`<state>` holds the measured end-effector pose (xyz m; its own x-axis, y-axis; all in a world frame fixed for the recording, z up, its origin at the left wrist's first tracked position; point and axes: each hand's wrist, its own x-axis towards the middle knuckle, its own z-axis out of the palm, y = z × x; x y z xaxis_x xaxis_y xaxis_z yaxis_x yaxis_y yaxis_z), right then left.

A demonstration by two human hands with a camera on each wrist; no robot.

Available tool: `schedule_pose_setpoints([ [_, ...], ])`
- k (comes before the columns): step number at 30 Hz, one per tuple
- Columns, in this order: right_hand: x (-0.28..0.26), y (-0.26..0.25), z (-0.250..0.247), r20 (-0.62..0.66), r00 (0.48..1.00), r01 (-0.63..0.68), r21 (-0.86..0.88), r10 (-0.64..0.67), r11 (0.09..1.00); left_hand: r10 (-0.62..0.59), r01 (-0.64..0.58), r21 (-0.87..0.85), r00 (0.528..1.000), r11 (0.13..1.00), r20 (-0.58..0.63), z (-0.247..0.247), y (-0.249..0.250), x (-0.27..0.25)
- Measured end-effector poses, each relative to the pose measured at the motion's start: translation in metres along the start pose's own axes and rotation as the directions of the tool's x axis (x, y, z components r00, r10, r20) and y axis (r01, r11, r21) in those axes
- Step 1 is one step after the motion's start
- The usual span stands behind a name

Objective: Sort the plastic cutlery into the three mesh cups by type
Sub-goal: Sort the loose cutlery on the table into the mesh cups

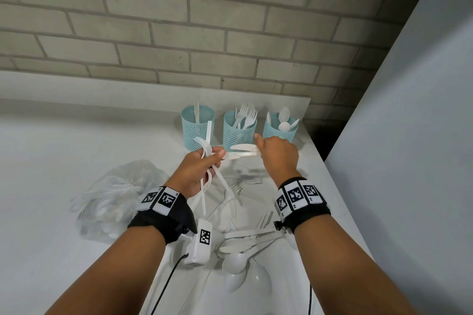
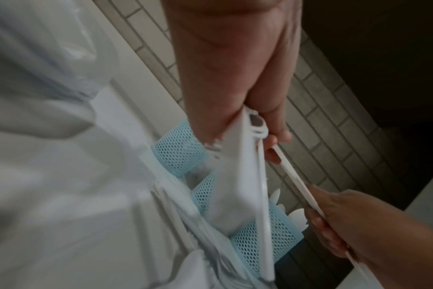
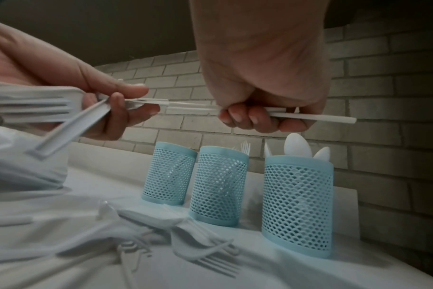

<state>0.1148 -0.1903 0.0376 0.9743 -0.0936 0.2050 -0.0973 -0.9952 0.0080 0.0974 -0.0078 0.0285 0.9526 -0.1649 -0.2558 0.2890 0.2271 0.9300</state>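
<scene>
White plastic knives (image 1: 242, 151) hang level in the air in front of three pale blue mesh cups (image 1: 239, 133), their handles enclosed in the curled grip of the right hand (image 1: 279, 155). The left hand (image 1: 198, 170) clamps a bundle of white plastic forks and knives (image 1: 206, 151) in its fist. More loose white cutlery (image 1: 243, 245) lies on the white surface (image 1: 76, 140) below, beside a clear plastic bag (image 1: 110, 194)

White surface (image 1: 76, 135) butts against grey brick wall (image 1: 179, 20); plain pale panel (image 1: 409, 123) at right, dark gap beside it.
</scene>
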Motion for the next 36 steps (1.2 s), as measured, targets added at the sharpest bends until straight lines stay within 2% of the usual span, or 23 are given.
schedule_pose_setpoints([
  [3, -0.002, -0.003, 0.005, 0.016, 0.998, -0.067, 0.184, 0.065, 0.981, 0.021, -0.022, -0.022, 0.999, 1.000, -0.045, 0.000, -0.002, 0.001],
  [7, -0.005, -0.009, 0.004, 0.088, 0.996, -0.041, 0.348, 0.011, 0.937, 0.046, -0.045, 0.006, 0.997, 0.999, -0.067, 0.004, -0.002, 0.001],
  [11, -0.005, -0.018, -0.002, 0.157, 0.986, -0.013, 0.440, -0.063, 0.898, 0.102, -0.091, 0.136, 0.992, 0.987, -0.077, 0.011, -0.003, 0.001],
  [13, -0.005, -0.024, -0.007, 0.218, 0.972, -0.030, 0.495, -0.091, 0.868, 0.120, -0.108, 0.143, 0.990, 0.984, -0.077, 0.013, -0.004, 0.001],
  [14, -0.005, -0.025, -0.009, 0.253, 0.963, -0.057, 0.539, -0.097, 0.840, 0.129, -0.116, 0.139, 0.988, 0.983, -0.086, 0.012, -0.003, 0.002],
  [16, -0.005, -0.026, -0.013, 0.343, 0.927, -0.134, 0.678, -0.150, 0.723, 0.142, -0.126, 0.129, 0.982, 0.984, -0.122, 0.008, -0.003, 0.004],
  [18, -0.007, -0.025, -0.017, 0.401, 0.873, -0.144, 0.756, -0.279, 0.638, 0.143, -0.127, 0.102, 0.976, 0.987, -0.166, 0.002, -0.004, 0.007],
  [20, -0.005, -0.025, -0.019, 0.434, 0.813, -0.078, 0.742, -0.388, 0.666, 0.128, -0.112, 0.085, 0.969, 0.990, -0.212, -0.002, -0.005, 0.009],
  [21, -0.003, -0.026, -0.020, 0.443, 0.800, -0.057, 0.727, -0.404, 0.684, 0.122, -0.107, 0.077, 0.966, 0.991, -0.229, -0.003, -0.005, 0.009],
  [23, 0.004, -0.031, -0.022, 0.432, 0.823, -0.081, 0.733, -0.369, 0.676, 0.105, -0.101, 0.027, 0.965, 0.994, -0.240, -0.006, -0.005, 0.008],
  [25, 0.013, -0.036, -0.026, 0.364, 0.883, -0.127, 0.793, -0.297, 0.595, 0.073, -0.086, -0.046, 0.970, 0.995, -0.234, -0.010, -0.003, 0.009],
  [28, 0.033, -0.045, -0.032, 0.268, 0.943, -0.173, 0.901, -0.197, 0.399, 0.009, -0.047, -0.189, 0.980, 0.981, -0.197, -0.018, 0.001, 0.011],
  [31, 0.057, -0.063, -0.037, 0.195, 0.976, -0.183, 0.976, -0.096, 0.120, -0.035, -0.019, -0.391, 0.991, 0.920, -0.129, -0.026, 0.006, 0.011],
  [33, 0.073, -0.076, -0.041, 0.132, 0.991, -0.132, 0.990, 0.008, -0.048, -0.032, -0.021, -0.422, 0.993, 0.906, -0.118, -0.031, 0.008, 0.011],
  [35, 0.087, -0.089, -0.041, 0.083, 0.994, -0.075, 0.991, 0.074, -0.110, -0.025, -0.024, -0.410, 0.993, 0.912, -0.114, -0.035, 0.010, 0.011],
  [36, 0.092, -0.096, -0.041, 0.068, 0.993, -0.058, 0.993, 0.093, -0.105, -0.020, -0.025, -0.392, 0.994, 0.920, -0.112, -0.036, 0.010, 0.012],
])
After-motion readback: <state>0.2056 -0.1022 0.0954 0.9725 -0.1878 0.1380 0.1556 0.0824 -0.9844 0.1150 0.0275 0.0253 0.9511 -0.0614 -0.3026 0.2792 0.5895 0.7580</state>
